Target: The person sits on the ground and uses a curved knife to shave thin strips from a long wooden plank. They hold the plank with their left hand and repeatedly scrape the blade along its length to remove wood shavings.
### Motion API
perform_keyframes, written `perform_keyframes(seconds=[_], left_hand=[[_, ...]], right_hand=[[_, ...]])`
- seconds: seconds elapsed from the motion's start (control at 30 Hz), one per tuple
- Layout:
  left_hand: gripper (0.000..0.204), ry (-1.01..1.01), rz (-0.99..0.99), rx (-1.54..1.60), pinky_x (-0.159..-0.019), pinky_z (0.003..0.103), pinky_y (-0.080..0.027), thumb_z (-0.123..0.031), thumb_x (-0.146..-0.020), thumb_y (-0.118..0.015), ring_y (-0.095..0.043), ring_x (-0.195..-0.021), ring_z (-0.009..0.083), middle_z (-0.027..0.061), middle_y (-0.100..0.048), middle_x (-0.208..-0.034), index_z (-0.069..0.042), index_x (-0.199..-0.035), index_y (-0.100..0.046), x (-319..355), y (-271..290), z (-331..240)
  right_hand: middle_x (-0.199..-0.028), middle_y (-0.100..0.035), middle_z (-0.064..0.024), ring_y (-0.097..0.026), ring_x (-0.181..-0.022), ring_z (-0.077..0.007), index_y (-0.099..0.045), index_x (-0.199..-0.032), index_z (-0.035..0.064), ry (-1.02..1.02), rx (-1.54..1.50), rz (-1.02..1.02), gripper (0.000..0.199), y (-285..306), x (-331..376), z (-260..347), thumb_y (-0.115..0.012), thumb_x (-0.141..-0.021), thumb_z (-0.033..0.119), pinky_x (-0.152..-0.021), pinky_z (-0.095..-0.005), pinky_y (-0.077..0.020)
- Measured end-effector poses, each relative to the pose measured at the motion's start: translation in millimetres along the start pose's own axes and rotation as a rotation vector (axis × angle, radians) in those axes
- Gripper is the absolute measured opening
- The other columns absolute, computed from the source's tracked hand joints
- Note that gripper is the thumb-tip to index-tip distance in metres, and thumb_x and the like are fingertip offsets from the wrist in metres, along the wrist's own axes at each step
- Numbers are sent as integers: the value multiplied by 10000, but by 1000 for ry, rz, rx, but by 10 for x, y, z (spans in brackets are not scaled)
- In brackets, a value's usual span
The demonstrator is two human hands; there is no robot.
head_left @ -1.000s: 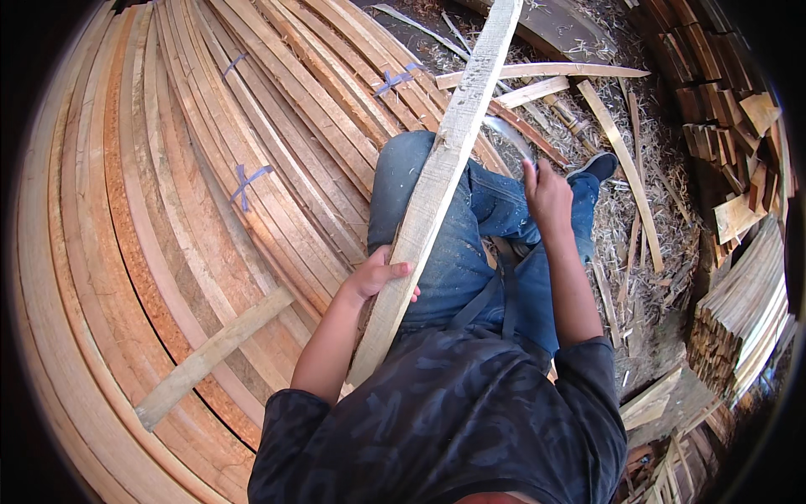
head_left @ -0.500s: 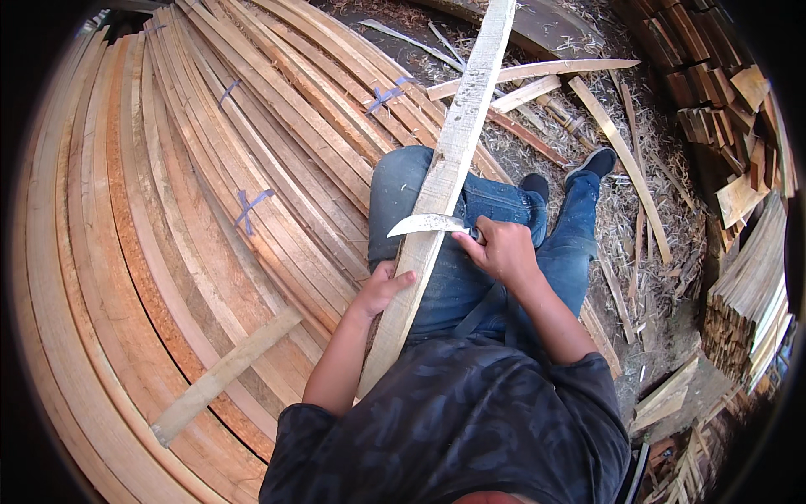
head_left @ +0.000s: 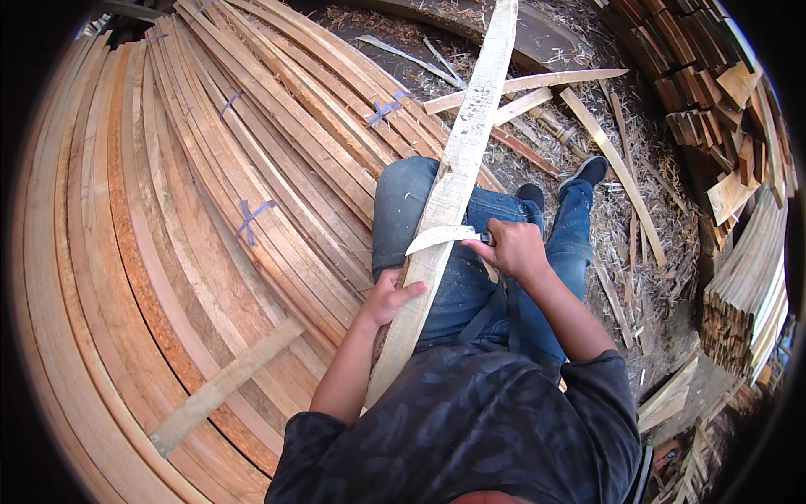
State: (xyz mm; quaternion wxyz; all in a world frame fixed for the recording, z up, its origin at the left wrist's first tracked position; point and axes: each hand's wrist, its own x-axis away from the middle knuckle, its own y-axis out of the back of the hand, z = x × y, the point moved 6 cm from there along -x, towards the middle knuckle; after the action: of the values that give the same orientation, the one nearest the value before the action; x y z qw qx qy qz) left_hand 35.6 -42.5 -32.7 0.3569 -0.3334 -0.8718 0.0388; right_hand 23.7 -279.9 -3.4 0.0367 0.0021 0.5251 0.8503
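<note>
A long pale wooden plank (head_left: pixel 463 160) slants across my thighs, its near end against my body and its far end past my knees. My left hand (head_left: pixel 389 296) is closed round the plank's left edge, with the thumb on its upper face. In my right hand (head_left: pixel 512 249) is a knife with a curved blade (head_left: pixel 438 238), gripped by its handle, which the fingers mostly hide. The blade lies across the plank's upper face, its tip reaching past the left edge, a little beyond my left hand.
Long stacked boards (head_left: pixel 180 218) fill the left side, some tied with purple strips (head_left: pixel 251 220). A short batten (head_left: pixel 227 385) lies across them. On the right, shavings and offcuts (head_left: pixel 617 143) cover the ground. Split wood (head_left: pixel 701 92) and a bundle of thin slats (head_left: pixel 747 286) stand at far right.
The knife and my right hand have shifted slightly right and nearer to me along the plank. My left hand keeps its hold on the plank, which sits a little farther right in view.
</note>
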Motion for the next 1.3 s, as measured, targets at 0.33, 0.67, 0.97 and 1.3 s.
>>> perform_keyframes(seconds=[0.33,0.67,0.97,1.3], left_hand=[[337,-111,17,-125,-815,279,-484,-179,-882,-700,-618,-900,124,83,-689,-1036,59,-1115,-654,12,-23,-71],[317,-48,25,-74,-798,271,-489,-150,-879,-695,-619,-889,123,92,-689,-1023,70,-1104,-651,10,8,-23],[340,-68,32,-81,-816,267,-483,-167,-882,-700,-614,-918,123,91,-687,-1033,69,-1121,-645,0,31,-19],[358,3,55,-39,-827,270,-488,-175,-876,-707,-619,-920,127,89,-680,-1050,69,-1130,-640,-43,43,47]], right_hand=[[-548,-601,-129,-636,-545,-329,-590,-619,54,-303,249,-108,627,308,-274,-1074,-585,-839,642,-500,-419,-497],[-497,-565,-120,-612,-482,-319,-577,-580,68,-38,64,-71,639,-52,-83,-213,-597,-814,663,-471,-422,-490],[-508,-579,-129,-621,-484,-311,-591,-568,67,-156,143,-120,679,228,-324,-601,-570,-804,703,-459,-405,-488],[-522,-595,-120,-613,-478,-310,-622,-591,69,-168,223,-173,685,115,-494,-1084,-545,-814,712,-450,-400,-476]])
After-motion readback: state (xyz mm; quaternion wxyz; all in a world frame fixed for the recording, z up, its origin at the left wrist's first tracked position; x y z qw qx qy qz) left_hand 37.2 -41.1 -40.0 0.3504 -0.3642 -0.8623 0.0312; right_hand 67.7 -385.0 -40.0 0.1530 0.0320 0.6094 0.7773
